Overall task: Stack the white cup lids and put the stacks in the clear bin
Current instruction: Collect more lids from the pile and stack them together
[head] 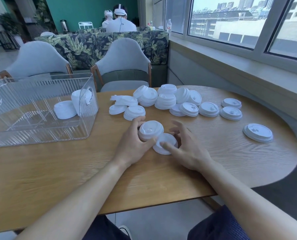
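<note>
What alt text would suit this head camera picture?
A person's left hand grips a short stack of white lids while the right hand touches another lid on a wooden table, beside a clear bin.

White cup lids lie heaped on the table; two stacks sit inside the clear bin.
</note>
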### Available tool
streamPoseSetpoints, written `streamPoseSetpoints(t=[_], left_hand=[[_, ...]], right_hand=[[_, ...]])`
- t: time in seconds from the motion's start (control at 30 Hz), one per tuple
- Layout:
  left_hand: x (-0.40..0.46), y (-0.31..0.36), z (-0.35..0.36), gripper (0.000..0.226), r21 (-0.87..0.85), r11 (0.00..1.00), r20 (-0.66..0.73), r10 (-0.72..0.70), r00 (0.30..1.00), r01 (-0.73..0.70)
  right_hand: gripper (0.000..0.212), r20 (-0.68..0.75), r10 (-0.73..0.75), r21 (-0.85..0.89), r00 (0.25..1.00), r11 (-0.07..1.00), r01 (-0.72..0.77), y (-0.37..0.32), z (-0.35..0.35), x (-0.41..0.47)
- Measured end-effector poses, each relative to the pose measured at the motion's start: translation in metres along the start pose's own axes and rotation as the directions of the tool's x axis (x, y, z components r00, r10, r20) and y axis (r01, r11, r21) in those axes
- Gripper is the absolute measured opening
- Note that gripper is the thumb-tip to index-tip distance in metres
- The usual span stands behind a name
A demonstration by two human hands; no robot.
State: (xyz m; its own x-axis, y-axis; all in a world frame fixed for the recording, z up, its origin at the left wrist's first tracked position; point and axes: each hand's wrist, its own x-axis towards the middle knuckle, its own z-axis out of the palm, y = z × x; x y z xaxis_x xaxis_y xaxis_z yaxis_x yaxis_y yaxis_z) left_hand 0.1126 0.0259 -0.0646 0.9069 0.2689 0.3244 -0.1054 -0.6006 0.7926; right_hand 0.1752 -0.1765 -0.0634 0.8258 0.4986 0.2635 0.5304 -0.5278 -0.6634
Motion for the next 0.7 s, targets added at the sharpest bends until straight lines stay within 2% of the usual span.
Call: streamPoseSetpoints(t=[0.07, 0.2, 0.37, 0.5, 0.6, 0.7], left_hand=[[-0.002, 0.001, 0.001, 0.08, 0.008, 1.0, 0.009, 0.025, 1.0, -0.025], [-0.004, 0.001, 0.003, 0.084, 0.041, 0.997, 0.06, 0.06, 0.996, -0.063], [-0.006, 0.004, 0.004, 0.083, 0.075, 0.991, 0.119, 0.105, 0.987, -0.114], [-0.005, 0.004, 0.005, 0.087, 0.096, 0.985, 0.17, 0.128, 0.977, -0.146], [-0.005, 0.004, 0.005, 0.09, 0.109, 0.984, 0.197, 0.118, 0.973, -0.141], [-0.004, 0.003, 0.006, 0.089, 0.125, 0.982, 0.216, 0.113, 0.97, -0.143]], right_hand=[[0.074, -0.032, 0.041, 0.086, 0.999, 0.996, -0.038, 0.005, 0.001, 0.003], [0.051, -0.09, 0.091, 0.113, 0.992, 0.99, -0.081, 0.011, 0.004, 0.007], [0.047, -0.105, 0.09, 0.093, 0.99, 0.992, -0.081, 0.012, 0.004, 0.008], [0.038, -0.116, 0.062, 0.08, 0.991, 0.995, -0.053, 0.012, 0.004, 0.008], [0.023, -0.114, 0.039, 0.058, 0.993, 0.998, -0.032, 0.012, 0.004, 0.008], [0.022, -0.104, 0.023, 0.05, 0.994, 0.999, -0.018, 0.009, 0.002, 0.007]])
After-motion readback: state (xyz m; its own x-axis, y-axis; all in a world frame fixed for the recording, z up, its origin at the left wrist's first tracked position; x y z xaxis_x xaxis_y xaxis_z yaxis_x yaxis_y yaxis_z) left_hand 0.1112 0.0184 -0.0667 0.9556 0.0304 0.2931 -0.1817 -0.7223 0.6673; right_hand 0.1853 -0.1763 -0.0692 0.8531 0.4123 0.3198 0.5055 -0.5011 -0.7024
